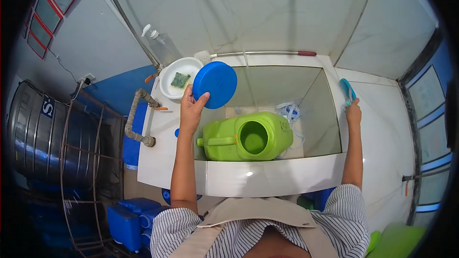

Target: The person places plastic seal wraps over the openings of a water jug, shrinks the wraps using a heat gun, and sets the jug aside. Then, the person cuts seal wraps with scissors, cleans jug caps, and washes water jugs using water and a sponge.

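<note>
My left hand pinches the rim of a round blue lid, thumb in front, and holds it up over the left end of the basin. Away on the right, my right hand is closed around a turquoise scrub brush at the basin's outer right ledge; its bristles are hard to make out. Between my arms a lime-green water container lies on its side in the tiled basin, its wide round mouth uncovered and facing me. Behind it are a white-and-blue tangled item and a thin cord.
Left of the basin stand a white bowl with a green sponge, a clear pump bottle and a pipe with taps. A red-handled rod lies along the back ledge. Blue jugs sit lower left.
</note>
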A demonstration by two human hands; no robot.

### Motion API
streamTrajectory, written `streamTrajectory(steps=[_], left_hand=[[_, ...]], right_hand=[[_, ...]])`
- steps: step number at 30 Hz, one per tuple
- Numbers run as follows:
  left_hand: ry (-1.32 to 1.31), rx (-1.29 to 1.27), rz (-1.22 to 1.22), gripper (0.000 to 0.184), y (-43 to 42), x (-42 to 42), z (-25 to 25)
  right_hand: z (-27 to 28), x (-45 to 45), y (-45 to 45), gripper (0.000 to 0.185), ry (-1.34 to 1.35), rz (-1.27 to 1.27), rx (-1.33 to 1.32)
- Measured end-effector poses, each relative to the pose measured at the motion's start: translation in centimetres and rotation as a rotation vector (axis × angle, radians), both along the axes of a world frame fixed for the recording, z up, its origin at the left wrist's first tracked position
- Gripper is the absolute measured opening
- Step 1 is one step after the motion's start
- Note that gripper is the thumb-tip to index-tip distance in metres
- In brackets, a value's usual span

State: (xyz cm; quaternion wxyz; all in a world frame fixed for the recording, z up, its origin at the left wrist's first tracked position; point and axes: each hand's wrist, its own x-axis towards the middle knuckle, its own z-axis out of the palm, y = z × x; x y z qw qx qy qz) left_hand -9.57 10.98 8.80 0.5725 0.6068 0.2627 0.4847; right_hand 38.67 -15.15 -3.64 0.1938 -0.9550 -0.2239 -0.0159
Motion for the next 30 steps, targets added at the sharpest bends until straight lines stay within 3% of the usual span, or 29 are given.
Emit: streamTrajectory(steps=[2,5,6,7,8,9,10,13,14,15,17,19,20,21,23,24,26,27,28,30], left_hand=[[-0.039,-0.032,-0.030,0.027,0.8,0.1,-0.7],[-0.057,-0.090,-0.054,0.027,1.8,0.3,-1.5],[-0.058,-0.096,-0.063,0.027,2.2,0.7,-2.0],[0.068,-0.191,-0.031,0.029,2.8,1.4,-2.8],[0.196,-0.283,0.000,0.031,3.5,2.2,-3.8],[0.195,-0.412,-0.013,0.034,4.8,3.4,-5.7],[0.194,-0.540,-0.024,0.037,6.3,5.0,-7.7],[0.351,-0.611,-0.190,0.029,9.7,11.0,-9.7],[0.365,-0.646,-0.280,0.026,11.1,12.8,-10.2],[0.252,-0.715,-0.333,0.023,12.6,14.7,-11.7],[0.126,-0.790,-0.373,0.022,13.7,15.2,-13.4],[0.134,-0.761,-0.329,0.022,13.8,14.1,-13.7],[0.120,-0.803,-0.330,0.026,13.3,12.2,-13.8],[0.116,-0.809,-0.324,0.026,12.6,10.6,-14.4],[-0.118,-0.979,-0.245,0.029,11.1,7.4,-15.7],[-0.110,-0.979,-0.240,0.029,10.2,5.7,-15.6],[-0.399,-1.096,-0.260,0.029,8.4,2.0,-14.7],[-0.387,-1.092,-0.260,0.029,7.9,0.2,-14.8],[-0.382,-1.038,-0.305,0.031,7.5,-1.6,-15.0],[-0.375,-0.978,-0.351,0.034,7.1,-4.2,-14.8]], right_hand=[[-3.6,2.8,-2.0,0.017,-0.210,0.038,-0.259],[-4.0,1.8,-0.1,0.015,-0.256,0.049,-0.157],[-3.8,1.6,2.1,0.016,-0.282,0.237,-0.082],[1.1,-2.6,6.3,0.018,-0.103,0.324,-0.093],[1.9,-4.8,10.7,0.018,-0.111,0.581,0.197],[4.2,-7.9,15.3,0.020,0.155,0.668,0.253],[7.1,-11.7,19.7,0.023,0.595,0.691,0.348],[9.7,-18.8,30.7,0.018,0.879,0.771,0.356],[8.5,-18.3,33.5,0.018,0.878,0.770,0.355],[6.8,-18.0,36.4,0.017,0.596,1.033,0.178],[6.4,-19.5,38.0,0.015,0.299,1.284,-0.015],[8.6,-22.2,35.6,0.014,1.009,0.599,0.243],[8.5,-24.0,34.9,0.015,1.091,0.529,0.332],[8.0,-25.6,35.7,0.015,1.093,0.531,0.323],[6.6,-29.7,38.2,0.019,0.863,0.942,0.287],[6.0,-32.1,40.4,0.023,0.792,0.975,0.320],[4.9,-37.3,44.4,0.028,0.525,1.033,0.307],[4.6,-39.4,45.9,0.030,0.323,1.052,0.258],[2.6,-41.8,47.4,0.030,0.323,1.049,0.268],[-1.0,-45.0,49.3,0.031,0.122,0.846,0.220]])
